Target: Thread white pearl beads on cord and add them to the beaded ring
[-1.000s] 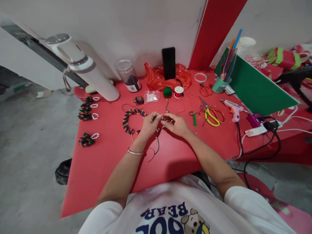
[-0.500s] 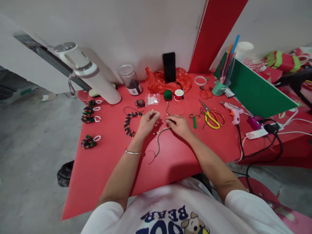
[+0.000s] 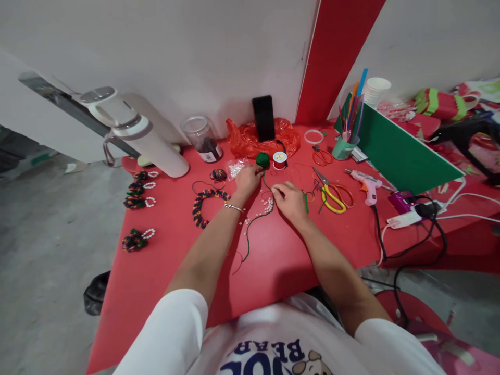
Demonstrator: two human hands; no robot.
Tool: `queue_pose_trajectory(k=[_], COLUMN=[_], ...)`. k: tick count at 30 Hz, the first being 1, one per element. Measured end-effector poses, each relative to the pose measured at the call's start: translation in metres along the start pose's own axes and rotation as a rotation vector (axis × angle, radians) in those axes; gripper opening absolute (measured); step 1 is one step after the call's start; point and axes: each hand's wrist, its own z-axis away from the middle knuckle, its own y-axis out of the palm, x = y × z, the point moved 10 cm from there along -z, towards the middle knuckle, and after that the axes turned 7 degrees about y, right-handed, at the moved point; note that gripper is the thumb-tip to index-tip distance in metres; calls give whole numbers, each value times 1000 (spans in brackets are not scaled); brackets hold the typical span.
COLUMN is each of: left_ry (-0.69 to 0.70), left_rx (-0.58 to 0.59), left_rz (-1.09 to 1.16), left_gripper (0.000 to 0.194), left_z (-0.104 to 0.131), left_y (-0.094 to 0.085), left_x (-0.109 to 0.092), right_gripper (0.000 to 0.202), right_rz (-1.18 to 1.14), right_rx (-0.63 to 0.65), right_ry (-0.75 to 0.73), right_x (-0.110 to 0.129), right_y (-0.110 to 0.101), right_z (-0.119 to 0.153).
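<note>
My left hand (image 3: 248, 180) reaches forward, its fingertips pinched together at the lower edge of a green yarn ball (image 3: 263, 159); what lies between them is too small to make out. From the ball a green yarn strand (image 3: 249, 233) runs toward me, passing the fingertips of my right hand (image 3: 289, 201), which are closed on it. Loose white beads (image 3: 269, 205) are scattered between my forearms beside the strand. A thin red thread (image 3: 237, 264) trails from the strand's near end. Left of my left wrist lies a multicoloured knitted ring (image 3: 198, 207).
Behind my hands are a bead bag (image 3: 236, 167), a red thread spool (image 3: 279, 160), and a phone (image 3: 264, 117) on a red plastic bag. Yellow-handled scissors (image 3: 332, 198) and a pink glue gun (image 3: 367, 185) lie right. Finished beaded yarn pieces (image 3: 135, 240) and a tall bottle (image 3: 164, 148) stand left.
My left hand has moved forward, away from my right hand, to the green yarn ball. My right hand stays near the beads. The view has shifted slightly.
</note>
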Motion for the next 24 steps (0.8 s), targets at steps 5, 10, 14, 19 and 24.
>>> queue_pose_trajectory(k=[5, 10, 14, 19, 24], left_ry=[-103, -268, -439, -478, -449], left_rx=[-65, -2, 84, 85, 97], left_rz=[156, 685, 1319, 1451, 1448], left_gripper=[8, 12, 33, 37, 33], left_z=[3, 41, 88, 109, 106], left_y=[-4, -1, 8, 9, 8], left_x=[3, 6, 0, -3, -5], right_gripper=[20, 15, 16, 20, 21], right_rz=[19, -152, -597, -826, -844], right_rx=[11, -8, 121, 261, 303], right_ry=[-10, 75, 213, 293, 252], right_x=[2, 4, 7, 13, 18], right_y=[2, -8, 5, 23, 22], right_z=[2, 0, 4, 13, 14])
